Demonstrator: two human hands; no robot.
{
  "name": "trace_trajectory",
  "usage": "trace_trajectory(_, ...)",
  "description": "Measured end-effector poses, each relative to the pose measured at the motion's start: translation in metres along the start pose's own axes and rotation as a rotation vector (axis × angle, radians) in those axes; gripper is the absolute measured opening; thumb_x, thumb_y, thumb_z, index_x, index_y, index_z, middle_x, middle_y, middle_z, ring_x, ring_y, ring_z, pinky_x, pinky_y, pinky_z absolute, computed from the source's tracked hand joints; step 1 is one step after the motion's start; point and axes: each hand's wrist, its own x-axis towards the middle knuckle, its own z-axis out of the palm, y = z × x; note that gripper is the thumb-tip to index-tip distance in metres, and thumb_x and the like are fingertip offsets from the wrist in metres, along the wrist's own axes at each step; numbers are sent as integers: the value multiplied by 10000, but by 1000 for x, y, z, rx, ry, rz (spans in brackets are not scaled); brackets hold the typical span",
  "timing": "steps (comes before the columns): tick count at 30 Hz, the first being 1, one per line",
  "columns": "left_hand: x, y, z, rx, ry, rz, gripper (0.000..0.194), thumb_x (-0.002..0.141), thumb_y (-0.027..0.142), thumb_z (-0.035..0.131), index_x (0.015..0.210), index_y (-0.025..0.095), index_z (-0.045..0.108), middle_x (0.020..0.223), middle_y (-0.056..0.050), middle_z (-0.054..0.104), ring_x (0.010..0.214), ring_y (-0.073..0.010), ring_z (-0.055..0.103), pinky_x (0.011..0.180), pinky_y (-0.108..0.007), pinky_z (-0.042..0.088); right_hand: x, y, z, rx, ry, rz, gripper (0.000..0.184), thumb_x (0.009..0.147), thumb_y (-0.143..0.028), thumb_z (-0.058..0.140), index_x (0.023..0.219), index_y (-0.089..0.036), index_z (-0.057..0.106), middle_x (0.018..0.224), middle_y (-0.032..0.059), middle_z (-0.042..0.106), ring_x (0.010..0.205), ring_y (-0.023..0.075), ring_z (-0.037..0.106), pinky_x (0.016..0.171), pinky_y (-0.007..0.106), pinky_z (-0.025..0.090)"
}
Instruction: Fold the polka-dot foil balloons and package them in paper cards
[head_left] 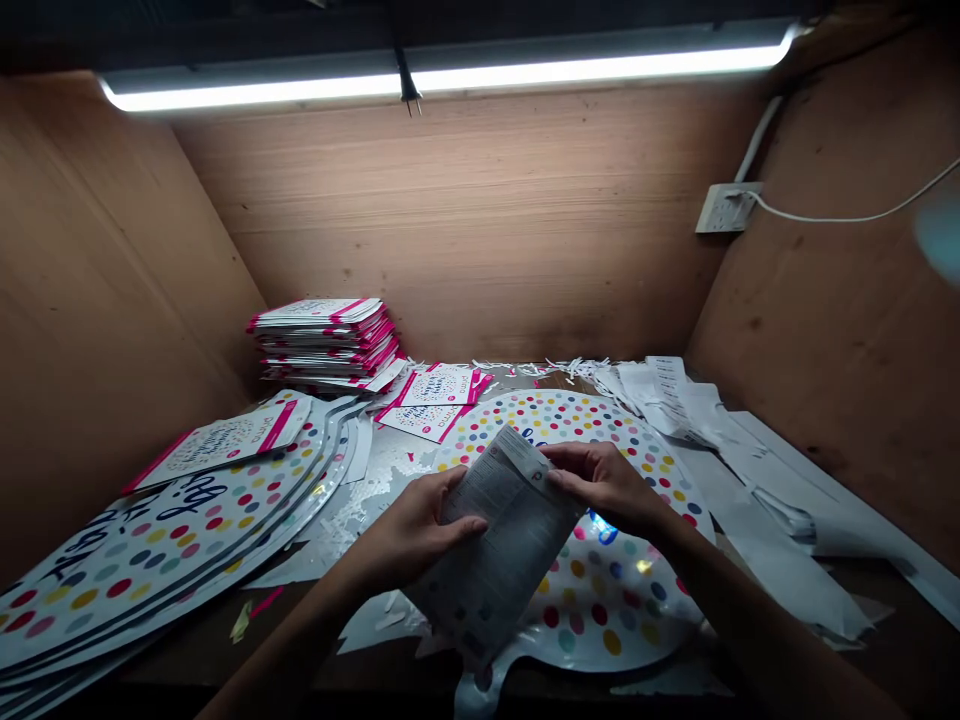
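Note:
Between my two hands is a flat printed packet (pixel 504 545), tilted, its back covered in small text. My left hand (pixel 424 525) grips its left edge, thumb lying across the front. At the upper right corner, my right hand (pixel 604 485) pinches the packet near a small logo. Beneath them lies a round white foil balloon (pixel 600 630) with coloured dots and blue lettering, its tail toward the front edge. The packet and my hands cover part of the balloon.
Several flat dotted balloons (pixel 225 520) are stacked at the left, with a pink-edged packet (pixel 225 440) on top. Behind stands a tall pile of packets (pixel 326 345); loose packets (pixel 435 395) lie beside it. Paper strips (pixel 750 480) cover the right. A plug (pixel 409 90) hangs below the lamp.

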Motion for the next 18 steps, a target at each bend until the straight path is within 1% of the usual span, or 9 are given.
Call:
trace_trajectory(1, -1, 7, 0, 115, 9, 2, 255, 873, 325, 634, 1074, 168, 625, 959, -32, 681, 861, -201, 637, 714, -256, 485, -1, -1, 1, -89, -6, -15, 171, 898, -281, 626, 1023, -198, 708, 920, 27, 716, 825, 183, 666, 702, 277, 512)
trace_trajectory(3, -3, 20, 0, 358, 38, 9, 162, 867, 270, 608, 1002, 181, 627, 881, -13, 669, 794, -179, 618, 684, -246, 446, -4, -1, 5, -291, 41, -54, 56, 877, -207, 598, 869, -197, 652, 768, -16, 646, 632, 126, 578, 555, 229, 420)
trace_trajectory(5, -4, 30, 1, 559, 54, 11, 126, 861, 224, 580, 979, 196, 615, 838, -6, 665, 758, -174, 613, 663, -247, 412, -5, 1, 10, -465, 122, -100, 71, 869, -171, 572, 807, -204, 586, 681, -42, 578, 544, 102, 504, 506, 223, 357)
trace_trajectory(7, -4, 37, 3, 682, 60, 12, 133, 860, 202, 562, 989, 208, 598, 829, -8, 668, 750, -181, 623, 645, -249, 389, -5, 3, 16, -580, 187, -148, 49, 896, -182, 548, 881, -212, 582, 685, -42, 581, 529, 105, 506, 510, 228, 357)
trace_trajectory(10, -8, 44, 12, 785, 88, 29, 145, 868, 175, 534, 1005, 219, 559, 801, -7, 670, 727, -188, 640, 610, -249, 362, -5, 5, 23, -695, 282, -226, 96, 955, -224, 498, 992, -217, 586, 742, -12, 617, 566, 128, 561, 547, 245, 400)
trace_trajectory(12, -14, 49, 21, 852, 105, 45, 158, 884, 142, 495, 1012, 224, 541, 781, -4, 673, 692, -186, 644, 574, -249, 339, -6, 5, 26, -714, 354, -296, 101, 970, -245, 484, 938, -212, 574, 816, 25, 630, 655, 154, 604, 601, 265, 445)
trace_trajectory(14, -23, 53, 28, 937, 115, 62, 218, 894, 108, 467, 1057, 232, 540, 807, -8, 688, 690, -188, 657, 560, -249, 337, -6, 4, 29, -643, 367, -359, 95, 955, -254, 518, 870, -216, 537, 879, 48, 636, 737, 176, 625, 658, 287, 483)
trace_trajectory(16, -32, 55, 32, 1017, 106, 72, 321, 878, 71, 467, 1136, 247, 540, 848, -6, 703, 718, -192, 677, 567, -247, 360, -8, 2, 31, -546, 306, -381, 78, 925, -240, 569, 862, -221, 527, 881, 41, 653, 743, 176, 631, 679, 295, 502)
trace_trajectory(18, -44, 53, 30, 1062, 75, 75, 431, 836, 35, 487, 1201, 260, 529, 819, 16, 703, 690, -187, 684, 549, -240, 371, -11, -2, 34, -466, 167, -374, 25, 922, -208, 582, 901, -220, 573, 866, 25, 679, 736, 166, 644, 680, 284, 509)
